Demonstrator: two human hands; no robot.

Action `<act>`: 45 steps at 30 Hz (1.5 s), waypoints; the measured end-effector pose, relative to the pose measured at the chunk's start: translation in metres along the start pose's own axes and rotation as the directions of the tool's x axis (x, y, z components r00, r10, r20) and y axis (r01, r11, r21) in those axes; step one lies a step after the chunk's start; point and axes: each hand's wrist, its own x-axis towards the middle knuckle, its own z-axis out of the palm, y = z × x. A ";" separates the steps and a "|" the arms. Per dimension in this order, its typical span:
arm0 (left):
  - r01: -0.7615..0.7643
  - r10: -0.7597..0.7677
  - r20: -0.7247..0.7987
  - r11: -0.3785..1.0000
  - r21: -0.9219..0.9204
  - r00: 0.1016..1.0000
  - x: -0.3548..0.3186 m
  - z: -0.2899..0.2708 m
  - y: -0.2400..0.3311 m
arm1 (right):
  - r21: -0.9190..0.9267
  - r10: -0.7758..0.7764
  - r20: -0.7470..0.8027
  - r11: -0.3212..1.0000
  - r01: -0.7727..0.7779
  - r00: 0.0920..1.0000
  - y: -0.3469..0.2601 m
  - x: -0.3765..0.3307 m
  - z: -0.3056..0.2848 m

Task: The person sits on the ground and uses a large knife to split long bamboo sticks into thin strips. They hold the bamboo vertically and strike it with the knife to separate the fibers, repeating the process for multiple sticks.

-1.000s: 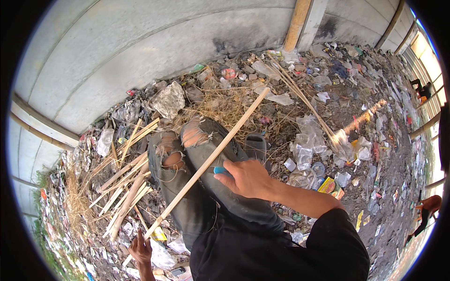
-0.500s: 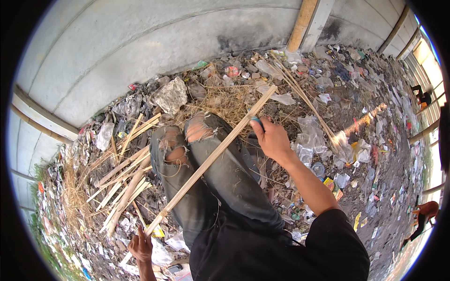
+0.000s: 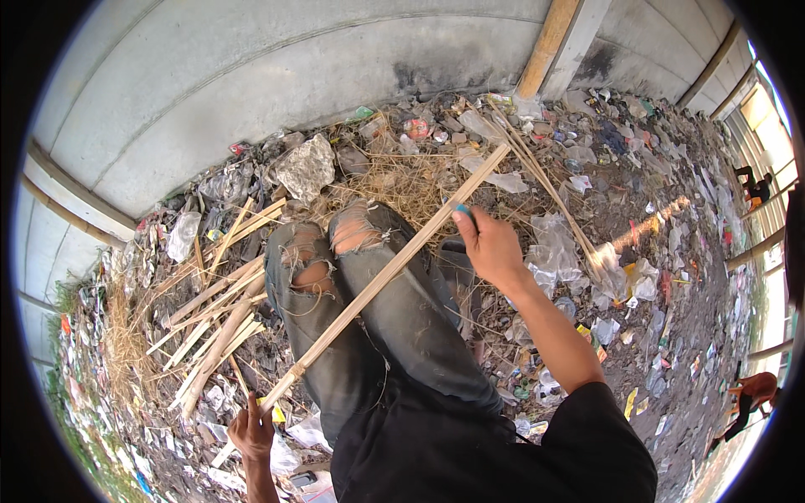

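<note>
A long pale bamboo strip [image 3: 369, 293] slants across my bent knees, with a node showing near its lower end. My left hand [image 3: 251, 429] is closed around that lower end. Nearer the upper end, my right hand [image 3: 493, 250] is closed at the strip, its thumb pressed on the edge. Something blue-green [image 3: 461, 210] shows at the thumb tip; I cannot make out what it is. The right fingers are partly hidden behind the hand. Left of my knees lies a loose pile of split bamboo pieces [image 3: 214, 323].
Litter and dry straw [image 3: 419, 180] cover the ground. A pale rock [image 3: 307, 168] lies before a grey wall [image 3: 277, 75]. Long thin sticks [image 3: 549, 189] lie beyond my right hand. A post [image 3: 549, 46] stands at the wall; a person [image 3: 749, 402] is at the far right.
The bamboo strip has shifted slightly up and to the right. Both hands have moved a little upward with it, and my view has turned slightly.
</note>
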 end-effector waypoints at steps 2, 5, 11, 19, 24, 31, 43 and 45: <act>-0.010 0.010 0.011 1.000 -0.014 1.000 0.006 0.004 0.001 | -0.046 -0.124 0.211 0.989 0.137 0.970 -0.053 -0.041 0.016; 0.010 -0.010 0.015 1.000 0.000 1.000 -0.004 0.001 -0.004 | -0.065 -0.127 0.175 0.988 0.140 0.976 -0.056 -0.042 0.018; 0.041 -0.038 0.030 0.995 -0.089 0.999 0.019 -0.009 0.020 | -0.008 -0.043 0.044 0.999 0.043 0.998 -0.010 -0.006 0.006; 0.198 -0.169 0.162 0.963 -0.182 0.972 0.046 -0.023 0.051 | -0.082 -0.100 0.098 0.991 0.108 0.990 -0.024 -0.006 0.011; 0.180 -0.150 0.159 0.965 -0.191 0.976 0.053 -0.021 0.046 | -0.068 -0.178 0.175 0.979 0.192 0.968 -0.052 -0.033 0.026; 0.128 -0.104 0.129 0.973 -0.191 0.986 0.032 -0.018 0.027 | -0.087 0.054 0.018 0.995 -0.053 0.998 0.005 0.008 0.004; 0.177 -0.138 0.198 0.965 -0.195 0.970 0.009 -0.015 0.016 | 0.019 -0.005 0.229 1.000 0.000 0.973 -0.031 -0.049 -0.017; 0.190 -0.143 0.211 0.956 -0.223 0.967 0.009 -0.010 0.016 | 0.082 -0.052 0.209 0.996 0.036 0.976 -0.041 -0.053 -0.024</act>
